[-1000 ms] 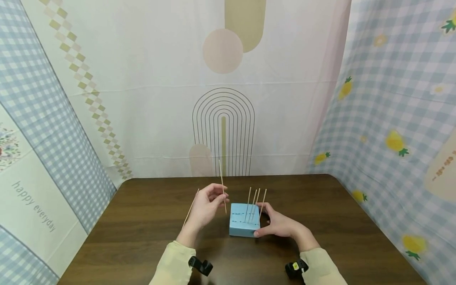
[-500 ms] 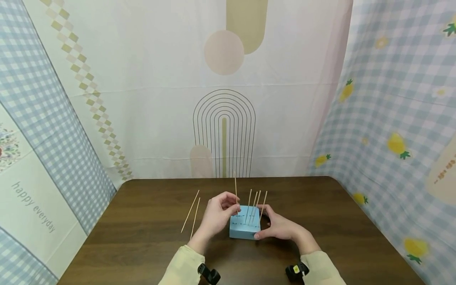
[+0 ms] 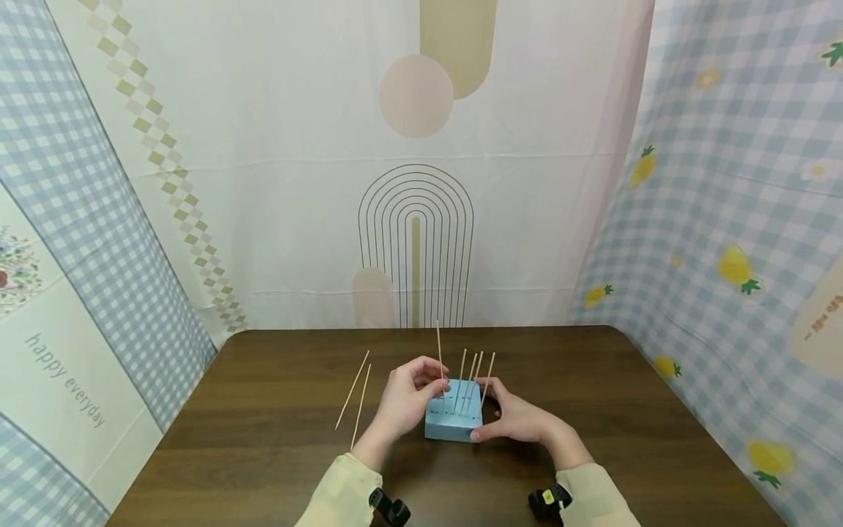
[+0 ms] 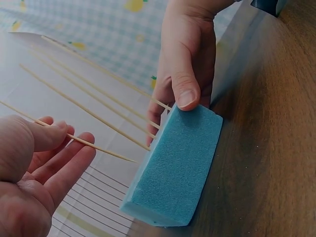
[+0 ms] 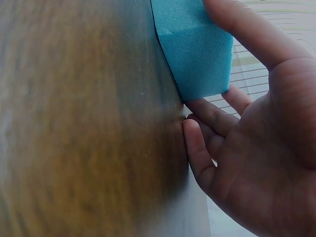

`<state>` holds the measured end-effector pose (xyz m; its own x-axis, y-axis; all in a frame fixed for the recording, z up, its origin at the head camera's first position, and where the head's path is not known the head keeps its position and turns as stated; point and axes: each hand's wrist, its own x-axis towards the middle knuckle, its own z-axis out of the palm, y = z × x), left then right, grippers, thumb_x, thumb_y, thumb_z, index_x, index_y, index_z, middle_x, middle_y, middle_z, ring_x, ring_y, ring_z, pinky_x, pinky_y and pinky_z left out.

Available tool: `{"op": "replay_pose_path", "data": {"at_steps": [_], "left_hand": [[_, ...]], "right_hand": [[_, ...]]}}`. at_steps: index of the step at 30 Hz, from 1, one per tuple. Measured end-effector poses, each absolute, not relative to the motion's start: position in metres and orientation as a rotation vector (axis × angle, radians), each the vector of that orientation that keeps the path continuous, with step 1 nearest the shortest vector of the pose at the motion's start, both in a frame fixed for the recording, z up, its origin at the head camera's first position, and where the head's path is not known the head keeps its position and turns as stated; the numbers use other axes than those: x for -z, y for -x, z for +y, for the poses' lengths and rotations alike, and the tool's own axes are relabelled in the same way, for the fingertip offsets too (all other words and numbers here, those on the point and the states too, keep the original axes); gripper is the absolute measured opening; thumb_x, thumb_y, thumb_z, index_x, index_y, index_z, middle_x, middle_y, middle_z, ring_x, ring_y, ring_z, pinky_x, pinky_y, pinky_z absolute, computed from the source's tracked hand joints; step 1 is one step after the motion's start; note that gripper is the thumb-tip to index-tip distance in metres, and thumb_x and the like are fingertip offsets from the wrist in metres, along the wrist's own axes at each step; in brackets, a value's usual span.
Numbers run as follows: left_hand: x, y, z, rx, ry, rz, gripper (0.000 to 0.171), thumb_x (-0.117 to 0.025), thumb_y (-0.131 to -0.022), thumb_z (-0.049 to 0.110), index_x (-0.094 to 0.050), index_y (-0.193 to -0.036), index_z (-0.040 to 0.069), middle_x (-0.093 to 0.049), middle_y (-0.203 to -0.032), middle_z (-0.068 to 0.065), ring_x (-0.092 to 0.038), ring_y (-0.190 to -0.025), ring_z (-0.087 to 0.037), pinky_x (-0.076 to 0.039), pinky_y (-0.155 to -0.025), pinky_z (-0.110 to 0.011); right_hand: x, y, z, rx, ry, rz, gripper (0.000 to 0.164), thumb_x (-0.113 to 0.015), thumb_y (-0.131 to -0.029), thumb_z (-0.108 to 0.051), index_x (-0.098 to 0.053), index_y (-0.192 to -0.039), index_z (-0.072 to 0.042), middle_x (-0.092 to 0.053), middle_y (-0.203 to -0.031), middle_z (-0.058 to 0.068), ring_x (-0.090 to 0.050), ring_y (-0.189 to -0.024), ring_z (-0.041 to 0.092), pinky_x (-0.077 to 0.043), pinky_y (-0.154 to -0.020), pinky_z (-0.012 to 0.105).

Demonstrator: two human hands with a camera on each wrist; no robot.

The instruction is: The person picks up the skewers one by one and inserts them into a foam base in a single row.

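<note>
In the head view a light blue foam block [image 3: 437, 429] sits on the table, with several thin wooden skewers [image 3: 463, 366] standing in its right part. My left hand [image 3: 405, 401] pinches another skewer [image 3: 438, 340] between thumb and fingers over the block's left part. The left wrist view puts the pointed end of that held skewer [image 4: 111, 153] close to the block's top face, seemingly a little apart from it. My right hand [image 3: 523, 417] grips the block's right side, its thumb [image 4: 186, 94] on the near face. Its other fingers reach behind the block [image 5: 202, 64].
Two loose skewers, a farther one [image 3: 352, 390] and a nearer one [image 3: 361, 406], lie on the brown wooden table [image 3: 263, 439] left of my left hand. A patterned cloth [image 3: 296, 219] hangs behind the table, and checked cloths flank both sides.
My left hand has carried the skewer rightward and down, from beside the block to over its left part. Both loose skewers now show fully beside it. The right hand keeps its hold.
</note>
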<state>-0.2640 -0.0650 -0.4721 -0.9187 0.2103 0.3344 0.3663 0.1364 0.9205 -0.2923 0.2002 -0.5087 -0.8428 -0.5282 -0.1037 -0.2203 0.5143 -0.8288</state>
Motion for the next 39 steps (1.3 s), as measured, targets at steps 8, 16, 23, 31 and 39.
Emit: {"op": "replay_pose_path", "data": {"at_steps": [8, 16, 23, 31, 39], "left_hand": [[0.4725, 0.2633, -0.0637, 1.905, 0.587, -2.270, 0.011, -0.074, -0.100, 0.001, -0.073, -0.109, 0.006, -0.076, -0.098, -0.008, -0.076, -0.091, -0.034, -0.062, -0.079, -0.030], [0.4754, 0.2639, -0.0620, 1.888, 0.604, -2.303, 0.013, -0.075, -0.098, -0.002, -0.073, -0.110, 0.001, -0.076, -0.100, -0.011, -0.075, -0.089, -0.026, -0.062, -0.079, -0.027], [0.4760, 0.2643, -0.0633, 1.794, 0.628, -2.392, 0.012, -0.078, -0.098, 0.004, -0.075, -0.109, 0.001, -0.076, -0.100, -0.007, -0.073, -0.087, -0.018, -0.059, -0.076, -0.026], [0.4761, 0.2647, -0.0656, 1.665, 0.627, -2.483, 0.008, -0.079, -0.097, 0.007, -0.077, -0.104, 0.009, -0.076, -0.097, 0.002, -0.069, -0.085, -0.012, -0.056, -0.075, -0.028], [0.4760, 0.2636, -0.0646, 1.609, 0.639, -2.525, 0.006, -0.080, -0.098, 0.009, -0.078, -0.102, 0.013, -0.075, -0.095, 0.009, -0.068, -0.086, -0.011, -0.054, -0.074, -0.029]], "right_hand": [[0.5083, 0.2913, 0.2000, 1.246, 0.623, 2.423, 0.105, -0.091, -0.086, -0.035, -0.024, -0.162, -0.007, -0.039, -0.160, 0.027, -0.039, -0.148, 0.040, -0.043, -0.114, 0.059], [0.5082, 0.2908, 0.2004, 1.252, 0.616, 2.414, 0.105, -0.091, -0.087, -0.036, -0.024, -0.163, -0.008, -0.038, -0.161, 0.027, -0.039, -0.148, 0.040, -0.042, -0.114, 0.059], [0.5061, 0.2895, 0.2001, 1.253, 0.603, 2.408, 0.105, -0.091, -0.087, -0.036, -0.024, -0.164, -0.010, -0.037, -0.162, 0.026, -0.040, -0.148, 0.040, -0.042, -0.114, 0.060], [0.5061, 0.2901, 0.2001, 1.250, 0.601, 2.410, 0.105, -0.091, -0.087, -0.036, -0.024, -0.164, -0.010, -0.038, -0.162, 0.025, -0.039, -0.149, 0.039, -0.042, -0.115, 0.060], [0.5078, 0.2906, 0.2005, 1.255, 0.612, 2.409, 0.105, -0.091, -0.087, -0.036, -0.024, -0.163, -0.009, -0.038, -0.161, 0.025, -0.039, -0.148, 0.038, -0.042, -0.115, 0.059]]}}
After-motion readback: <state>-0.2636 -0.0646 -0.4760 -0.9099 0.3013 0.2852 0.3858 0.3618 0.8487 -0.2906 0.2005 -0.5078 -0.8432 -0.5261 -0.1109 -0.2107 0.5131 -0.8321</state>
